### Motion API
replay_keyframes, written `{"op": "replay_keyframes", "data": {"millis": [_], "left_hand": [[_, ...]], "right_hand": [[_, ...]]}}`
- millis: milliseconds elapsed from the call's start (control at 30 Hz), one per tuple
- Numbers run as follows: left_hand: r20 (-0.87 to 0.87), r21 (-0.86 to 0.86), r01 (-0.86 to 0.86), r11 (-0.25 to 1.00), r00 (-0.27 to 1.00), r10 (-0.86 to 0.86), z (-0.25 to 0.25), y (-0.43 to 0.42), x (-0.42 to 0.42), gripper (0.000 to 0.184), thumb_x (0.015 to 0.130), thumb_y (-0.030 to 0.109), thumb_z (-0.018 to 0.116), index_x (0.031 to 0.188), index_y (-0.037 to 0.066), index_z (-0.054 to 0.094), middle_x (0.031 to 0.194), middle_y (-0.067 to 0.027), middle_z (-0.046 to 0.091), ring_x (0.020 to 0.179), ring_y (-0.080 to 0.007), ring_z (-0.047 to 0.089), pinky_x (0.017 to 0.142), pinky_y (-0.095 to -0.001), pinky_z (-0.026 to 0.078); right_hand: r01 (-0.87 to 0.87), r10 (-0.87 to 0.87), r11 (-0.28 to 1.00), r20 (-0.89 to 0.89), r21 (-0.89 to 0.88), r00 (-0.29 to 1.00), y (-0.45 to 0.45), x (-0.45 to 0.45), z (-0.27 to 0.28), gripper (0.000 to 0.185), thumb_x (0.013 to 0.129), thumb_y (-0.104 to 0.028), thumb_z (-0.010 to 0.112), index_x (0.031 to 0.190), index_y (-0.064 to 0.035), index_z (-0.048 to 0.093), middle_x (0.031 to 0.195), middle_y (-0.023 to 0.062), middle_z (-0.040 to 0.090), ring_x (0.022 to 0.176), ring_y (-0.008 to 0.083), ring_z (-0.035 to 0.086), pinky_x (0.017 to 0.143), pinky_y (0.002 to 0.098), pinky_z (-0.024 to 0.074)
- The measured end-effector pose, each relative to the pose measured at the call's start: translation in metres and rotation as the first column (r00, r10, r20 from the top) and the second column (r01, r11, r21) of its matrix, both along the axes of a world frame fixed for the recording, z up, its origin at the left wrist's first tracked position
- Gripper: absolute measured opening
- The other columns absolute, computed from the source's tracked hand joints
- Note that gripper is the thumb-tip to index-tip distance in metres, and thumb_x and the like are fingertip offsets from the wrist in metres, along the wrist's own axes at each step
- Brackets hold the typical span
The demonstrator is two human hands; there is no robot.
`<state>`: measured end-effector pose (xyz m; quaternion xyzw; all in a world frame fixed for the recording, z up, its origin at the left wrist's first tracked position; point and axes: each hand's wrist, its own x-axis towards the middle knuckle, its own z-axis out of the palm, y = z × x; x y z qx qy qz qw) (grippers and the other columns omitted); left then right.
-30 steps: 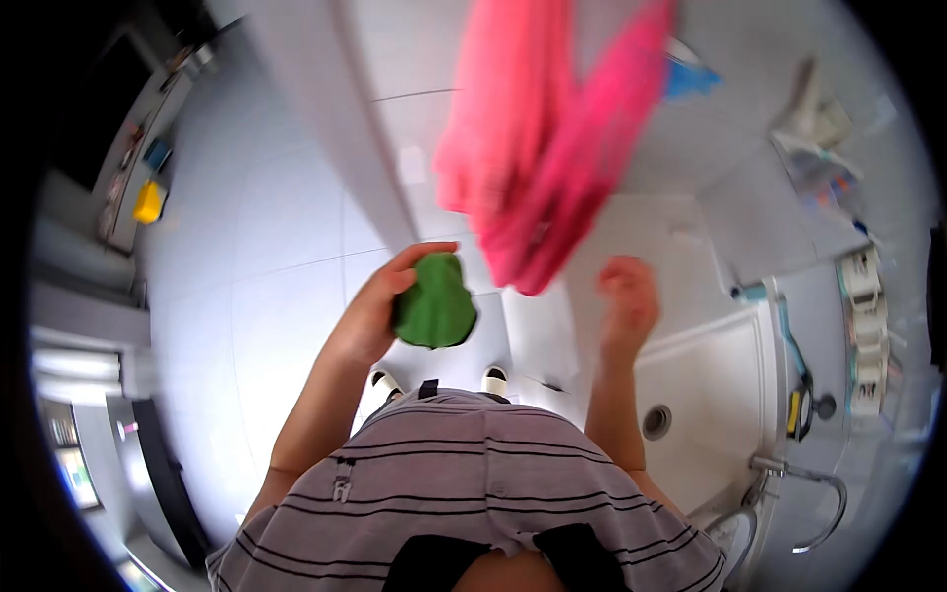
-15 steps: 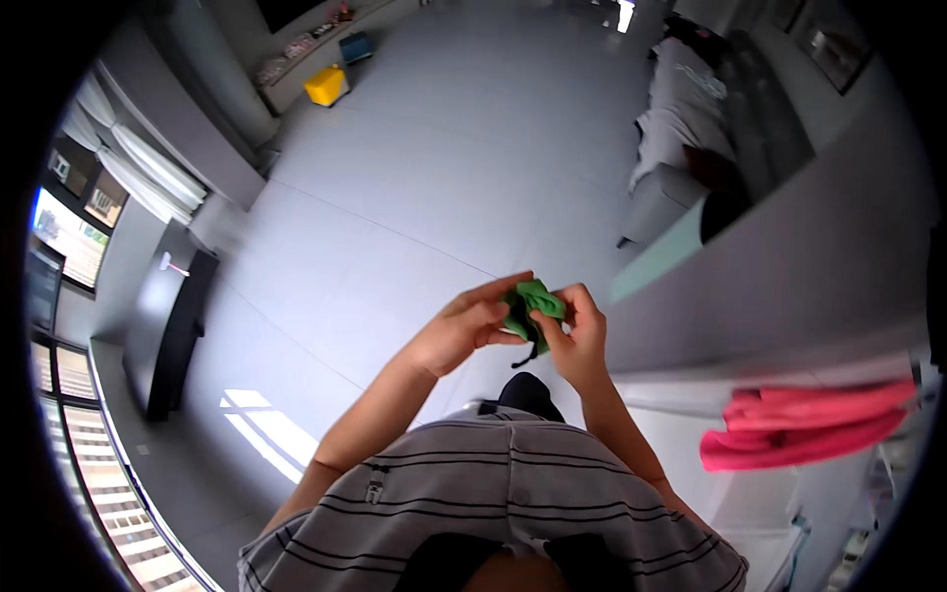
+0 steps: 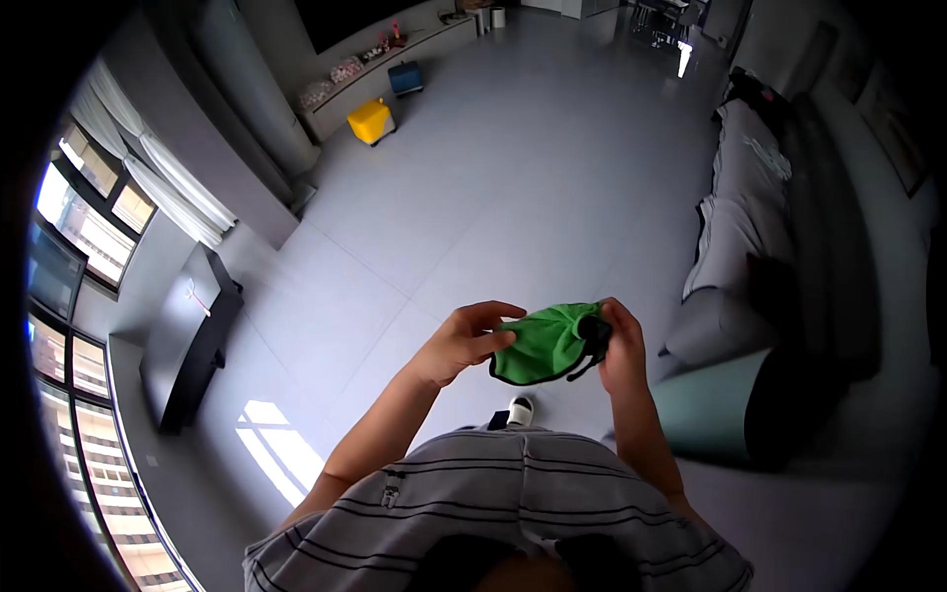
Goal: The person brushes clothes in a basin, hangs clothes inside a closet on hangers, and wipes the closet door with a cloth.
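A green cloth piece [image 3: 538, 347] with dark edging is stretched between my two hands in front of my body. Its right end is gathered, with a black cord-like part hanging there; its exact kind is not clear. My left hand [image 3: 462, 342] has thumb and fingertips pinched at the upper left edge of the cloth. My right hand [image 3: 622, 347] is closed around the gathered end, its fingertips partly hidden behind the fabric.
On the right stands a grey sofa [image 3: 735, 247] with a pale green cylinder-shaped piece [image 3: 705, 407] nearer me. A black low cabinet [image 3: 192, 335] is at left by the windows. A yellow case [image 3: 371, 122] and a blue box [image 3: 404, 78] stand on the far floor.
The bunched green cloth is now spread wider between my hands, as my right hand moved right. My view has shifted, and the pink cloth at right has left the picture.
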<state>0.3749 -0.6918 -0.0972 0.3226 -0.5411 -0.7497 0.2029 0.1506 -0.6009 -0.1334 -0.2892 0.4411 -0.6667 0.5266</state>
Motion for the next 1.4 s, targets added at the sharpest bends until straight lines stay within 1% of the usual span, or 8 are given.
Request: {"op": "replay_keyframes", "data": {"millis": [200, 267, 433, 567, 800, 1067, 1267, 1400], "left_hand": [[0.036, -0.065, 0.046, 0.997, 0.998, -0.044, -0.048, -0.091, -0.008, 0.016, 0.087, 0.014, 0.06, 0.078, 0.002, 0.056, 0.069, 0.0016, 0.054, 0.062, -0.0055, 0.047, 0.052, -0.0204, 0.035], [0.041, 0.09, -0.099, 0.991, 0.995, 0.095, -0.066, -0.1, -0.018, 0.022, 0.091, 0.022, 0.052, 0.091, 0.001, 0.058, 0.08, -0.0015, 0.057, 0.074, -0.0082, 0.051, 0.063, -0.0224, 0.04], [-0.223, 0.096, -0.011, 0.995, 0.974, 0.032, -0.072, -0.162, -0.066, 0.032, 0.093, 0.024, 0.046, 0.111, -0.001, 0.055, 0.1, -0.0049, 0.059, 0.091, -0.0112, 0.052, 0.077, -0.0243, 0.042], [-0.361, 0.178, 0.12, 0.977, 0.931, -0.048, -0.052, -0.228, -0.112, 0.018, 0.094, 0.023, 0.045, 0.101, 0.008, 0.053, 0.091, -0.0009, 0.055, 0.083, -0.0082, 0.051, 0.072, -0.0242, 0.042], [-0.418, 0.21, 0.353, 0.912, 0.876, -0.242, -0.052, -0.32, -0.195, 0.007, 0.091, 0.015, 0.053, 0.096, 0.012, 0.048, 0.089, 0.0009, 0.054, 0.08, -0.0081, 0.052, 0.068, -0.0233, 0.043], [-0.422, 0.227, 0.393, 0.891, 0.864, -0.274, -0.063, -0.402, -0.279, 0.008, 0.095, 0.012, 0.048, 0.101, 0.008, 0.051, 0.099, -0.0032, 0.057, 0.093, -0.0121, 0.055, 0.081, -0.0298, 0.047], [-0.443, 0.087, 0.477, 0.875, 0.805, -0.395, -0.069, -0.456, -0.341, 0.057, 0.082, 0.01, 0.055, 0.136, -0.003, 0.04, 0.121, -0.0145, 0.056, 0.11, -0.0244, 0.057, 0.095, -0.0389, 0.047], [-0.524, 0.12, 0.367, 0.922, 0.813, -0.255, -0.062, -0.48, -0.367, 0.056, 0.077, 0.0, 0.05, 0.133, -0.004, 0.043, 0.121, -0.0151, 0.056, 0.11, -0.0245, 0.057, 0.096, -0.0364, 0.045]], "right_hand": [[-0.066, 0.048, 0.998, 0.47, 0.022, 0.881, -0.1, 0.015, -0.042, 0.025, 0.098, -0.029, 0.046, 0.095, -0.0067, 0.055, 0.087, 0.0024, 0.058, 0.082, 0.0133, 0.057, 0.077, 0.0294, 0.0476], [-0.209, 0.134, 0.976, 0.593, 0.059, 0.794, -0.111, -0.002, -0.049, 0.029, 0.099, -0.032, 0.044, 0.102, -0.0052, 0.056, 0.095, 0.005, 0.06, 0.086, 0.0155, 0.058, 0.082, 0.0308, 0.0481], [-0.386, 0.345, 0.917, 0.287, 0.099, 0.893, -0.147, -0.054, -0.027, 0.05, 0.094, -0.031, 0.054, 0.135, -0.0078, 0.037, 0.1, 0.0066, 0.057, 0.079, 0.0159, 0.057, 0.067, 0.0296, 0.0499], [-0.213, 0.231, 0.961, -0.088, 0.177, 0.969, -0.195, -0.077, -0.028, 0.074, 0.078, -0.002, 0.067, 0.14, -0.0126, 0.028, 0.108, 0.0101, 0.051, 0.09, 0.0176, 0.056, 0.069, 0.0319, 0.0519], [0.19, -0.18, 0.981, -0.577, -0.042, 0.797, -0.252, -0.117, -0.037, 0.086, 0.068, -0.01, 0.08, 0.137, -0.0124, 0.029, 0.129, 0.0107, 0.04, 0.118, 0.026, 0.047, 0.087, 0.0405, 0.0499], [0.19, -0.118, 0.965, -0.347, 0.182, 0.93, -0.314, -0.203, -0.078, 0.042, 0.082, -0.008, 0.068, 0.119, -0.0032, 0.047, 0.114, 0.0087, 0.054, 0.101, 0.02, 0.058, 0.081, 0.0323, 0.0516], [-0.021, 0.05, 0.996, -0.37, 0.082, 0.928, -0.391, -0.267, -0.037, 0.065, 0.079, -0.014, 0.072, 0.133, -0.0061, 0.037, 0.127, 0.0118, 0.046, 0.109, 0.0221, 0.054, 0.086, 0.0344, 0.0495], [-0.038, 0.068, 0.996, -0.405, 0.083, 0.912, -0.449, -0.28, -0.036, 0.068, 0.078, -0.016, 0.074, 0.134, -0.0068, 0.036, 0.119, 0.0092, 0.051, 0.107, 0.0182, 0.053, 0.085, 0.0324, 0.0477]]}}
